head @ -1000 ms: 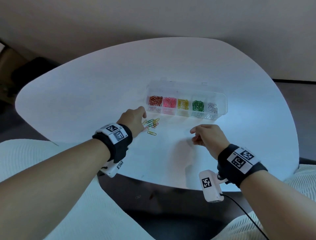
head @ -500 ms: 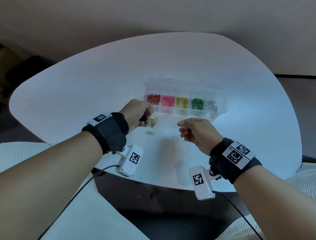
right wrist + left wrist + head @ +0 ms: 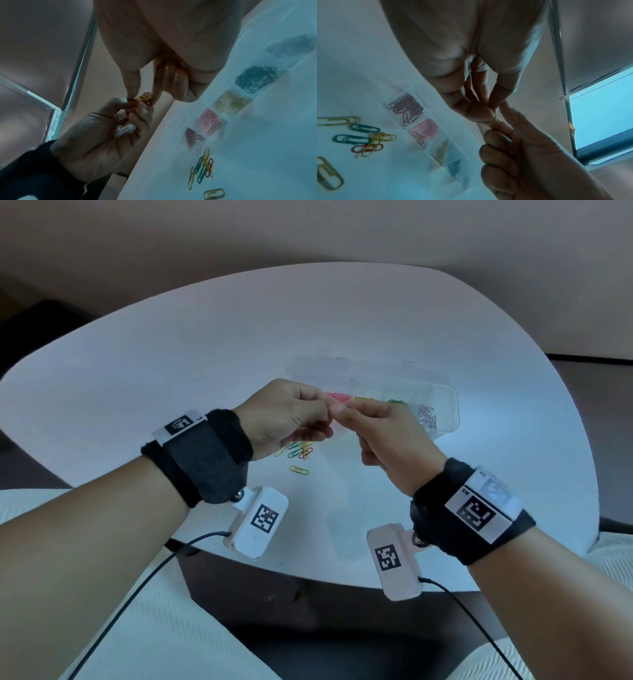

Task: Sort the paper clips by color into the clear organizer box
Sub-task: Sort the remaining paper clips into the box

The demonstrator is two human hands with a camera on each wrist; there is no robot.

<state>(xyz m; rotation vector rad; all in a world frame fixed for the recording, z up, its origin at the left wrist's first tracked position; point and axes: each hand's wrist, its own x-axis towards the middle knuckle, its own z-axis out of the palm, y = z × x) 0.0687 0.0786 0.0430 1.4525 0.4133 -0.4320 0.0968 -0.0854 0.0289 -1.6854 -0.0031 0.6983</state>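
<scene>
**Two hands meet over tangled clips**

Nearest, loose paper clips lie on the white surface. Above them the left hand and right hand meet, fingertips pinching linked yellow and orange clips. Beyond sits the clear organizer box, colors separated.

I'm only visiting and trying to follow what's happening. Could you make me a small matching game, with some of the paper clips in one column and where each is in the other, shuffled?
Column one
1. silver clips
2. lone yellow clip
3. yellow and orange clips
4. mixed loose cluster

Column two
A. pinched between the left hand and right hand, above the table
B. overlapping on the table, in front of the organizer box
C. end compartment of the organizer box
D. alone on the table, nearest the person

Pairs: 1-C, 2-D, 3-A, 4-B
</scene>
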